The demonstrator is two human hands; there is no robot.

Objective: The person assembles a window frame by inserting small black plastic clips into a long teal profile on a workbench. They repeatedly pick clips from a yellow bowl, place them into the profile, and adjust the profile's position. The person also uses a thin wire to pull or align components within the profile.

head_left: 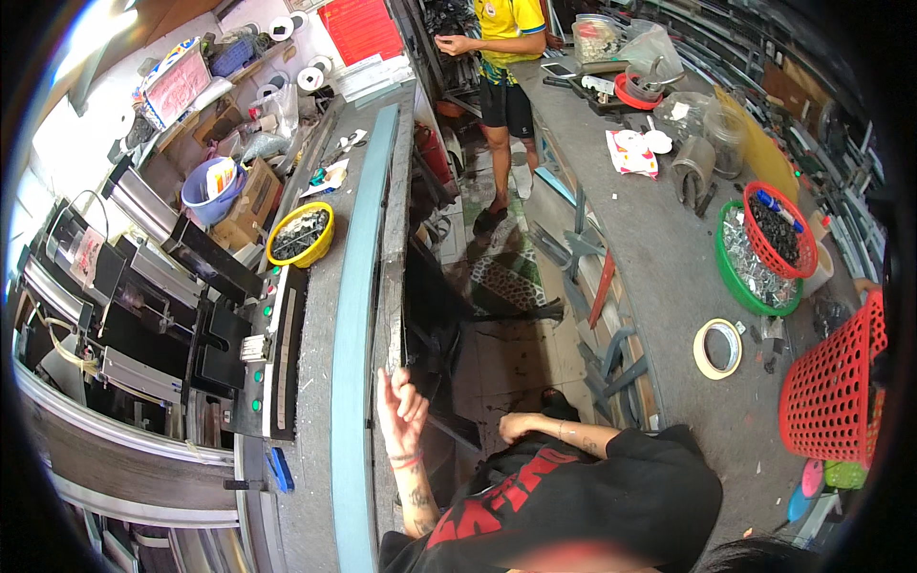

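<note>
The left hand (403, 413) is raised at the inner edge of the left table (320, 382), just beside the long light-blue strip (358, 334), one digit nearly straight and the others bent toward the palm; whether they pinch anything or touch the edge, I cannot tell; the right hand (519, 427) is held low, close to the body over the gap between the tables, its fingers apparently curled, though their tips are hidden and I cannot tell what, if anything, they grip; the strip lies lengthwise on the left table, near the inner edge, probably so that its whole length is supported and within easy reach; farther along, beyond a control panel (270, 353) with green buttons, a yellow basket (320, 250) holds dark small pieces, likely to stop them scattering; on the right table (659, 239), a small red basket (807, 253) of dark pieces overlaps a green basket (764, 307) of shiny ones, presumably keeping the kinds apart while saving space; a tape roll (701, 353) lies flat near them, where it would not roll away; beyond the gap stands another person (501, 24) in a yellow top.
</note>
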